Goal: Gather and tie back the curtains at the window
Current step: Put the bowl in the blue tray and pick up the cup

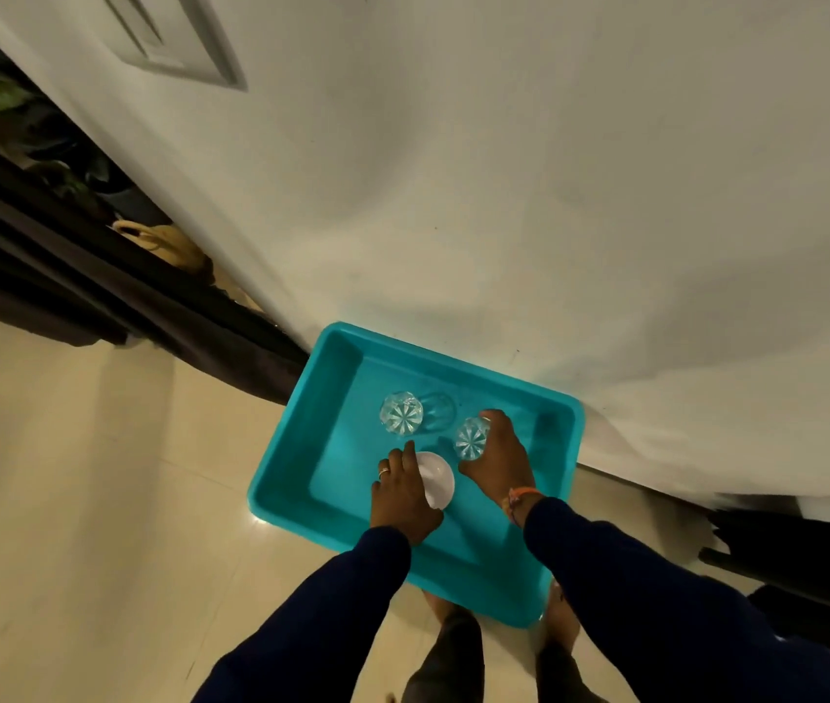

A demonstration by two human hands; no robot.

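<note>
Teal tray (301,479) sat on floor | left hand (403,494) gripped white bowl (438,482) in tray | right hand (496,461) curled round glass (470,438), second glass (401,413) free | white curtain (504,195) hung just behind tray, untied; dark curtain (47,276) to tray's left | judgement: seat both flat before reaching for curtain.

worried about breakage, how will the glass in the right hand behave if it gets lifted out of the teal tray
The cut glass tumbler looks clear and rigid, so probably fragile if knocked against the other tumbler nearby. Its smooth sides may be slippery, though the right hand wraps it. On the teal tray it stands upright and seems unlikely to roll.
</note>
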